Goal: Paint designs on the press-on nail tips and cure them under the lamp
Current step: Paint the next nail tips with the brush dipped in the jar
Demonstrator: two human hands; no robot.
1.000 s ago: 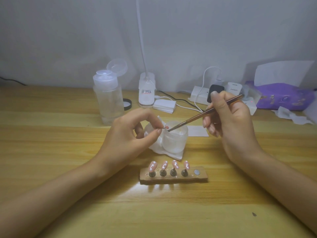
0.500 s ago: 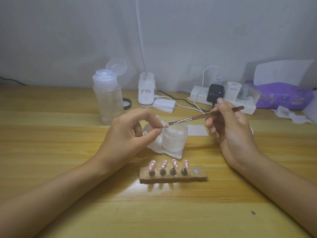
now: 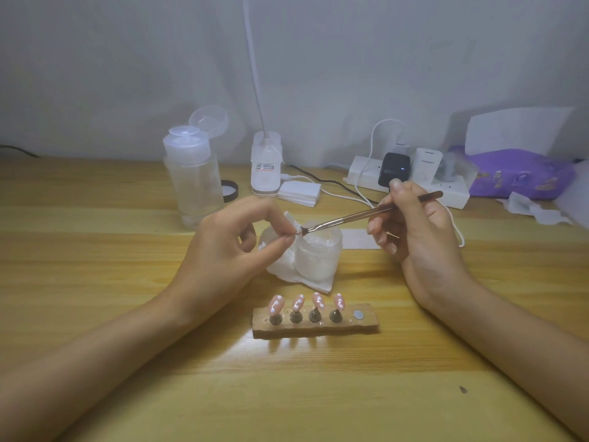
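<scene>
Several pink nail tips with white dots stand on pegs in a wooden holder at the table's front centre. Behind it sits a frosted jar on a white tissue. My left hand pinches a corner of the tissue between thumb and forefinger. My right hand grips a thin metal-handled brush. The brush's tip touches the pinched tissue just above the jar's rim.
A clear pump bottle with its lid flipped up stands back left, a small black cap beside it. The white lamp base and its stalk rise at the back. A power strip with plugs and a purple packet lie back right.
My right hand has lifted the brush's tip out of the jar and moved it left to the tissue corner that my left hand pinches. The handle now lies flatter.
</scene>
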